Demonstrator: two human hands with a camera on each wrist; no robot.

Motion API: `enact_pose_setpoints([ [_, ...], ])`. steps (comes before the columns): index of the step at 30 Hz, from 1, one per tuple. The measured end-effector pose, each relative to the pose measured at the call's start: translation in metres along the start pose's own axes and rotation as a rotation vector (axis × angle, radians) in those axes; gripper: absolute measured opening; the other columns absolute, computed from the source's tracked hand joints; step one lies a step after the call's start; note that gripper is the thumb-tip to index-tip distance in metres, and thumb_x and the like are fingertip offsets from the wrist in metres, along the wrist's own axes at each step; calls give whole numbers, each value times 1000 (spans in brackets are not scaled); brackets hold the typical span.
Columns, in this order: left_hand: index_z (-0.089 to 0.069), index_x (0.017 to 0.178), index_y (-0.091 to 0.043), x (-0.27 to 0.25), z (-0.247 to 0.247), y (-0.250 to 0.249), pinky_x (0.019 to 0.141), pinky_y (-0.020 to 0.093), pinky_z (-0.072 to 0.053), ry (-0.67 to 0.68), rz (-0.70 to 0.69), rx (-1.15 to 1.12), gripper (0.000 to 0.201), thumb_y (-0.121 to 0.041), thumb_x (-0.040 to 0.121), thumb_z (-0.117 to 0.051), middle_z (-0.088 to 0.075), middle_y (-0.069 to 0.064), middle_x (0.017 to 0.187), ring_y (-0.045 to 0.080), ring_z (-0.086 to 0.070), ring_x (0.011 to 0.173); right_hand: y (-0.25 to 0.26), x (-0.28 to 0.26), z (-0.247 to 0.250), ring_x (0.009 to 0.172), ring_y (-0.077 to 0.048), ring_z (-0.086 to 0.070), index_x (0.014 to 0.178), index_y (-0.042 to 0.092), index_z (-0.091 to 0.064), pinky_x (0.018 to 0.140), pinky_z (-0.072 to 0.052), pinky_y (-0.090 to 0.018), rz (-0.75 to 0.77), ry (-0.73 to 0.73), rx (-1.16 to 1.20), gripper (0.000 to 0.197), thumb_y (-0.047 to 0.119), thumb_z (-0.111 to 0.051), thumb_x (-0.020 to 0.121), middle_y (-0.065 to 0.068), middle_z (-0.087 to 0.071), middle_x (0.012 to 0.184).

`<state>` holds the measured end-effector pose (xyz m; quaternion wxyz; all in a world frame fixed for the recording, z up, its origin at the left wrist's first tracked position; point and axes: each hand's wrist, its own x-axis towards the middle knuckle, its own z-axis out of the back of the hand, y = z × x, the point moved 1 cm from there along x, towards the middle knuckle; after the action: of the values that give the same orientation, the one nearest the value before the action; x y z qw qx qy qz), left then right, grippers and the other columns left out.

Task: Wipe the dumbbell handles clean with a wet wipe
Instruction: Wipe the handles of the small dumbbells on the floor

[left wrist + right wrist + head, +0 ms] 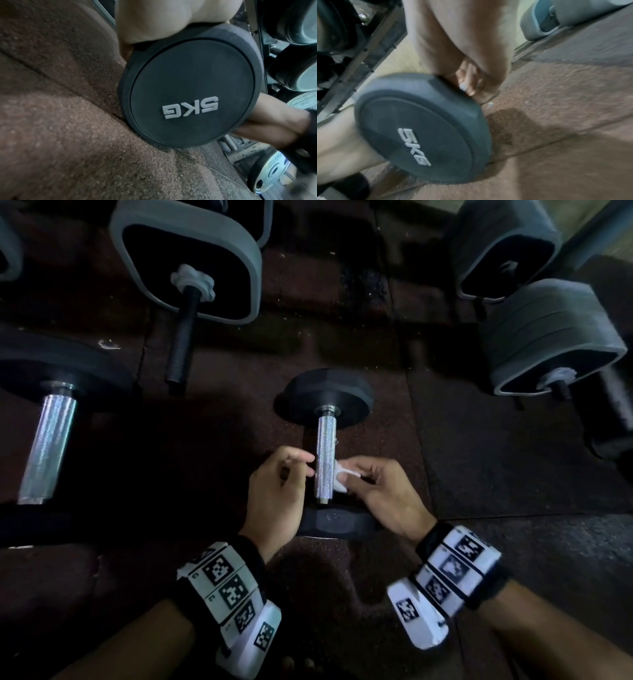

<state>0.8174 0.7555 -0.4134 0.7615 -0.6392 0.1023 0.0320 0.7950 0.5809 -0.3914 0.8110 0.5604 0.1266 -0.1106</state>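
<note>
The right hand pinches a white wipe with curled fingers and presses it to the right side of the metal handle. The left hand, fingers loosely bent, touches the handle's left side. The dumbbell, marked 5KG, lies on the brown rubber floor between other dumbbells.

Black 5KG dumbbell end on brown floor mat — plates behind.

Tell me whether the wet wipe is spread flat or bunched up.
Bunched up. The wet wipe shows as a small crumpled wad pinched in the right hand, pressed against the right side of the dumbbell handle.
</note>
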Motion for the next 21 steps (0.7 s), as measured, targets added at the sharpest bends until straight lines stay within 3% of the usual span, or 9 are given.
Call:
enact_pose_setpoints([
  [3, -67, 87, -29, 1, 0, 1, 80, 31, -53, 18, 4, -9, 21, -29, 85, -46, -70, -16, 79, 3, -66, 81, 3, 8, -4, 83, -1, -68, 98, 13, -75, 76, -49, -14, -14, -44, 3, 15, 4, -64, 95, 1, -78, 93],
  [6, -67, 88, -29, 0, 2, 0, 77, 24, -49, 12, 4, -3, 22, -29, 85, -46, -70, -16, 79, 3, -66, 82, 3, -8, 6, 87, -5, -68, 101, 7, -76, 80, -50, -17, -53, 105, 15, 13, 4, -66, 93, -6, -78, 98],
  [8, -67, 88, -30, -1, 2, 0, 77, 26, -50, 2, 9, -3, 21, -30, 85, -46, -70, -16, 79, 3, -66, 82, 2, -15, 11, 84, -3, -67, 103, 5, -76, 77, -49, -16, -80, 165, 10, 13, 3, -68, 92, -1, -78, 93],
  [11, -67, 87, -30, -1, 1, 0, 80, 35, -54, 4, 26, -17, 21, -30, 85, -46, -70, -15, 79, 3, -66, 81, 3, 6, 12, 76, -1, -65, 103, 10, -76, 73, -51, -24, 20, 17, -95, 14, 6, -72, 90, 6, -76, 87],
  [13, -67, 88, -29, -1, 1, -1, 82, 41, -55, 7, 29, -21, 21, -29, 84, -46, -70, -15, 79, 3, -66, 81, 5, 30, 13, 86, -3, -69, 108, 14, -76, 82, -56, -31, 154, -134, -227, 18, 10, -72, 91, 6, -77, 98],
  [16, -67, 90, -28, -1, 2, -1, 83, 41, -55, 12, 37, -19, 22, -30, 85, -46, -70, -17, 81, 2, -65, 81, 12, 50, 14, 97, -3, -68, 114, 9, -75, 90, -54, -28, 298, -239, -382, 23, 10, -70, 92, 3, -76, 107],
  [18, -67, 89, -29, -2, 2, -1, 82, 39, -55, 3, 41, -26, 22, -30, 84, -46, -69, -17, 80, 2, -65, 81, 14, 41, 16, 95, -1, -68, 114, 8, -75, 85, -53, -23, 361, -191, -418, 22, 10, -71, 92, 3, -76, 105],
  [21, -66, 87, -31, -2, 1, -1, 80, 38, -55, -29, 42, -53, 20, -28, 83, -47, -69, -17, 78, 3, -65, 80, 15, 13, 20, 97, 6, -66, 116, 9, -74, 85, -48, -12, 459, 108, -421, 26, 10, -72, 90, 9, -72, 107],
])
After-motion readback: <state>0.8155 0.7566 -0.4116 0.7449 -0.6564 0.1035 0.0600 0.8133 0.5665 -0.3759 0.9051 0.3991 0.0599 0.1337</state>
